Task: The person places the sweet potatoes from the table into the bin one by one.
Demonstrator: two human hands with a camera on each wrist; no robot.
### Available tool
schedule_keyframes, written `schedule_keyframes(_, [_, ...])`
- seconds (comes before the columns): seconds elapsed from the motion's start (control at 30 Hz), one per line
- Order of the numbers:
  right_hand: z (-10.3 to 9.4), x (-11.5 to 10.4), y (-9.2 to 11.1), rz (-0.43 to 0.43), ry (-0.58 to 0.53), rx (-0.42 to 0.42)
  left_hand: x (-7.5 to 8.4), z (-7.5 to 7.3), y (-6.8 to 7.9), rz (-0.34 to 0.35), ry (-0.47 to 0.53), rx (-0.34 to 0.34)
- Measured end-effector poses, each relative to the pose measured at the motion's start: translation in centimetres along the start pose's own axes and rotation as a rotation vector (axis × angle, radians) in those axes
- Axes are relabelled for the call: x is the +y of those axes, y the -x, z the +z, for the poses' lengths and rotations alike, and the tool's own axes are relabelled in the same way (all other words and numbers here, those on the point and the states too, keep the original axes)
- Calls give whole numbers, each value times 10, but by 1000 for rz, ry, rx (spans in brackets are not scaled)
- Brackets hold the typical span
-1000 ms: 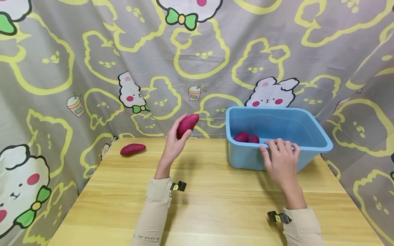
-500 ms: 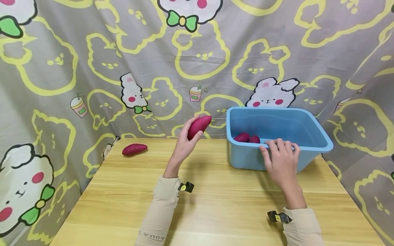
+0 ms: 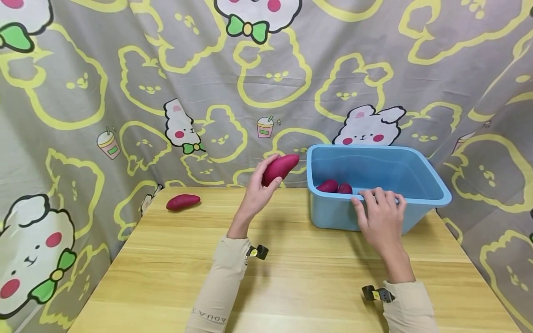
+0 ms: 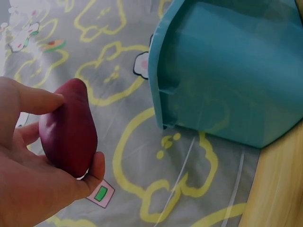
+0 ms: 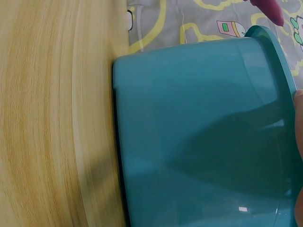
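Observation:
My left hand (image 3: 259,192) holds a purple-red sweet potato (image 3: 282,169) in the air, a little left of the blue plastic bin (image 3: 333,212). In the left wrist view the thumb and fingers close around the sweet potato (image 4: 71,127), which is apart from the bin (image 4: 227,80). My right hand (image 3: 381,222) grips the bin's near rim, fingers hooked over the edge and thumb at the front. Two sweet potatoes (image 3: 329,186) show inside the bin at its left end; the near wall hides part of them. Another sweet potato (image 3: 183,202) lies at the table's back left.
The wooden table (image 3: 291,277) carries the bin at its back right. A grey patterned curtain (image 3: 225,69) hangs behind the table and along both sides. Each wrist wears a small black camera, such as the left one (image 3: 260,252).
My left hand has carried the sweet potato rightward, closer to the bin. The right hand and the bin have stayed put.

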State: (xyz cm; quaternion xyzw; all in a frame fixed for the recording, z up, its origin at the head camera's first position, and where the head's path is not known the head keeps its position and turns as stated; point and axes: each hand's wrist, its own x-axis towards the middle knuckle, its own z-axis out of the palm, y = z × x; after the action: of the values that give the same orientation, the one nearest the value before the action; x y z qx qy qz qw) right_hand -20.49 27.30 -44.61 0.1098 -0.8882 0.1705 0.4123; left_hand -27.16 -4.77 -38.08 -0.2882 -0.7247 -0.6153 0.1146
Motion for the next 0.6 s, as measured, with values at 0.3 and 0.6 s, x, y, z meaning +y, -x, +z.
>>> schedule_keyframes(0.3, [0,0,0,-1,0,-1,3,7,-4,33,2,-7])
schedule_keyframes(0.6, [-1,-1,0,-12,2,13,8,17,-10,17,-43,-17])
